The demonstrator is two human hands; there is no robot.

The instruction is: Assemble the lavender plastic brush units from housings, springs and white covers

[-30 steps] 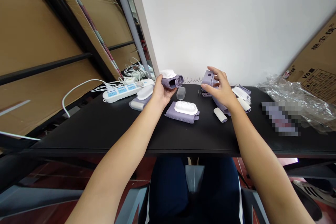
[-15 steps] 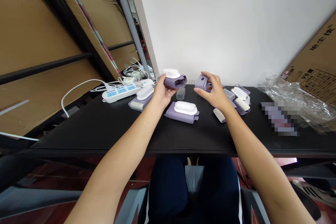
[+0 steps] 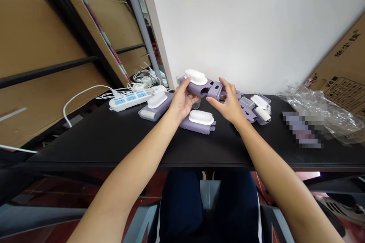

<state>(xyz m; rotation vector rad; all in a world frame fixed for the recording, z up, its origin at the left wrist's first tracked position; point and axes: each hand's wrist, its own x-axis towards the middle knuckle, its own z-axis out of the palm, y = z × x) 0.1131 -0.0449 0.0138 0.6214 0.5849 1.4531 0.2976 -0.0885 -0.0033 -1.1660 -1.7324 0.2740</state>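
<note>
My left hand (image 3: 182, 101) is closed round a purple plastic brush body (image 3: 203, 90) with a white bristled brush head (image 3: 196, 77) on top. From the right, my right hand (image 3: 230, 102) pinches a purple end piece (image 3: 215, 90) with a slot in it. This piece meets the open end of the body; whether they are joined I cannot tell. Just below lies a second purple brush (image 3: 199, 126), white bristles facing up. A clear grey cap (image 3: 196, 103) is partly hidden behind my left fingers. Another assembled-looking brush (image 3: 155, 107) rests left of my left wrist.
A white power strip (image 3: 134, 98) with tangled cables sits at the table's left. Loose purple and white brush parts (image 3: 259, 108) lie right of my right hand. Crumpled clear plastic (image 3: 322, 106) and a cardboard box (image 3: 342, 68) are at the far right, against the white wall.
My hands have moved closer together, bringing the end piece up against the brush body. The coil spring that showed between them is now out of sight.
</note>
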